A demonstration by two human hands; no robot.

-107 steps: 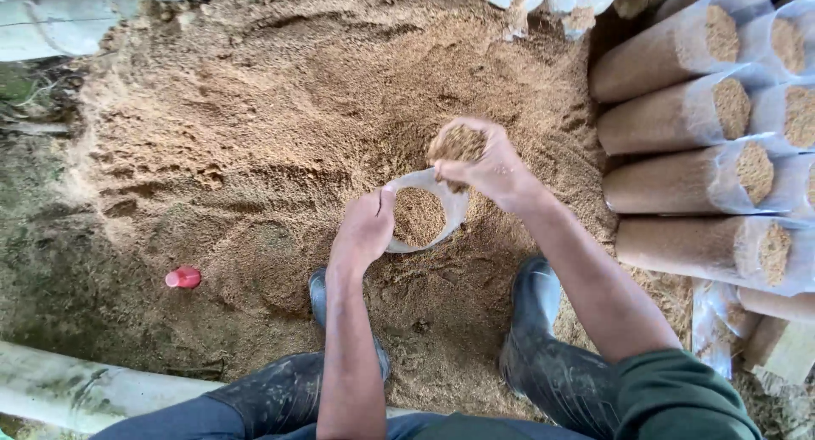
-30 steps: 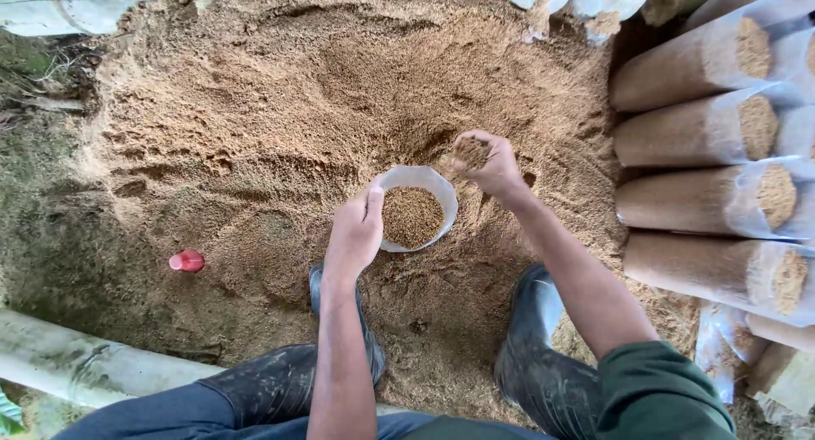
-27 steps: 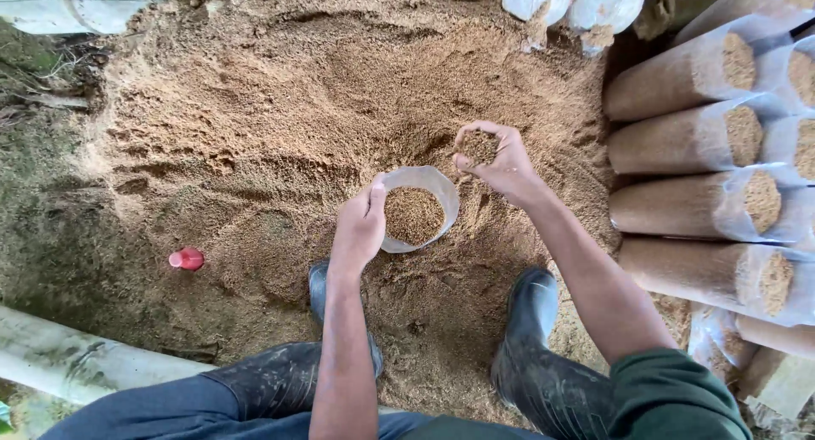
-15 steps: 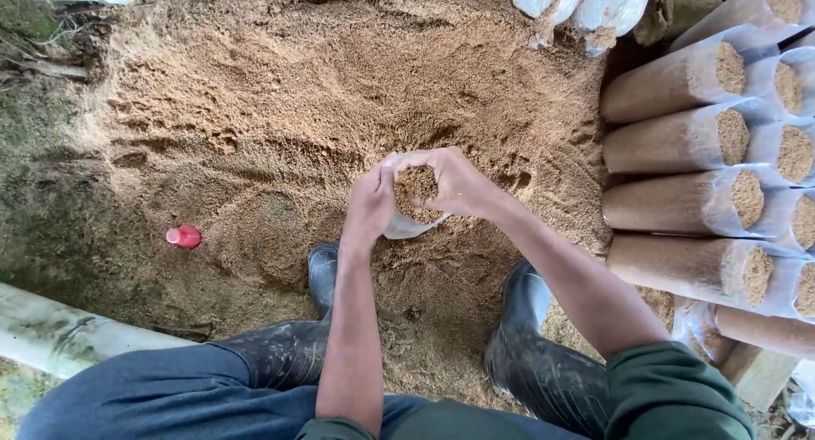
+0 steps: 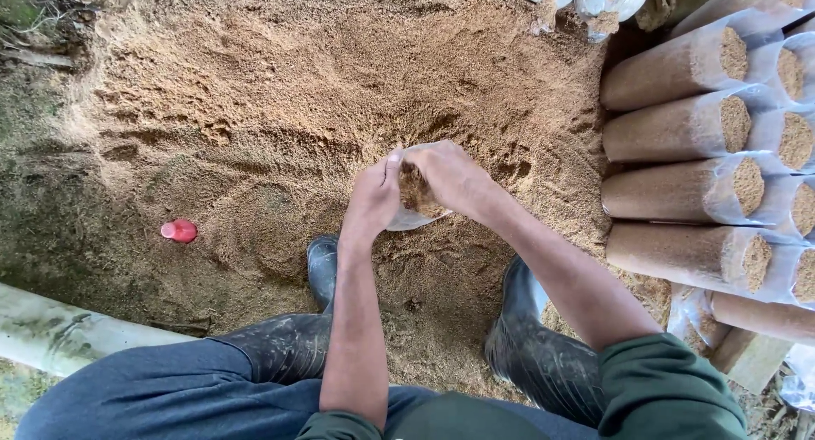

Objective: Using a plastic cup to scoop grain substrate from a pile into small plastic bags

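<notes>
Since a second earlier both hands had closed over the clear bag on the sawdust pile, the left hand gripping its limp, slippery rim, the right hand cupped and pressing loose sawdust inside.

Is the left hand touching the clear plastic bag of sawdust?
Touching. In the head view the left hand grips the rim of the clear bag, with no gap showing between them.

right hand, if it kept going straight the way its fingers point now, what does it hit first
The right hand points left and slightly down over the clear bag of sawdust. It would likely meet the left hand first, which is already against its fingertips at the bag's mouth. Depth is unclear, so it might press into the sawdust fill instead.
</notes>
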